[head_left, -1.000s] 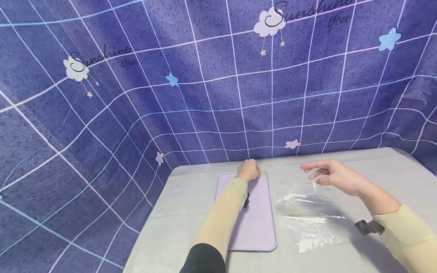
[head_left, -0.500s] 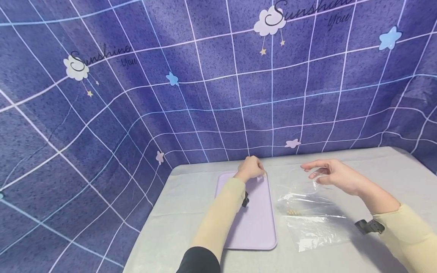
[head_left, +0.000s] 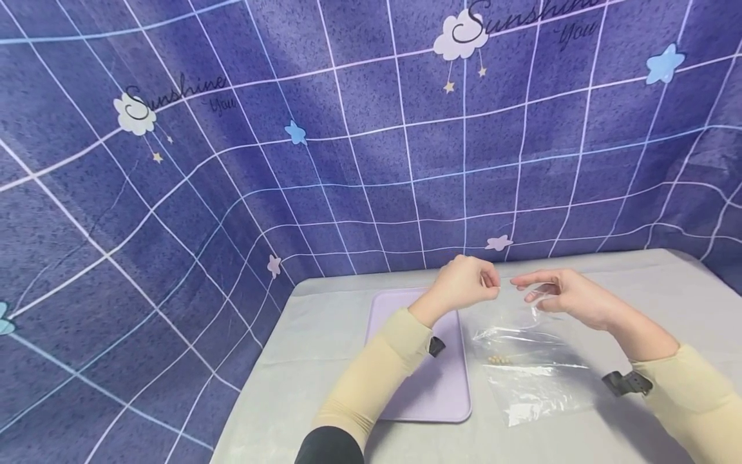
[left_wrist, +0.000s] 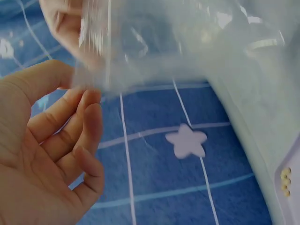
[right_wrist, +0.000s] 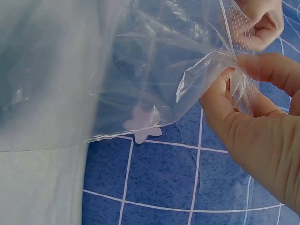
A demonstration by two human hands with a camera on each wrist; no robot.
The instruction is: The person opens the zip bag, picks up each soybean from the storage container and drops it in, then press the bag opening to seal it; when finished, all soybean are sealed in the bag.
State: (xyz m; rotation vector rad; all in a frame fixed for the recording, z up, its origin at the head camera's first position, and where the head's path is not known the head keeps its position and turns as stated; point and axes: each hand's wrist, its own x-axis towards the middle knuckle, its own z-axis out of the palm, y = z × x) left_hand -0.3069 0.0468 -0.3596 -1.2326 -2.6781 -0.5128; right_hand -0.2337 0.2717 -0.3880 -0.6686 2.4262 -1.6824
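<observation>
Left hand (head_left: 465, 285) and right hand (head_left: 574, 301) at the mouth of a clear bag (head_left: 542, 380).
The right hand pinches the bag's edge. The left hand has curled fingers, tips close together; whether they hold something, I cannot tell. The bag is on the counter (head_left: 295, 361) beside the tray (head_left: 446, 393), mouth raised, beads (head_left: 497, 360) inside; more beads (left_wrist: 286, 182) lie near the tray's edge.
</observation>
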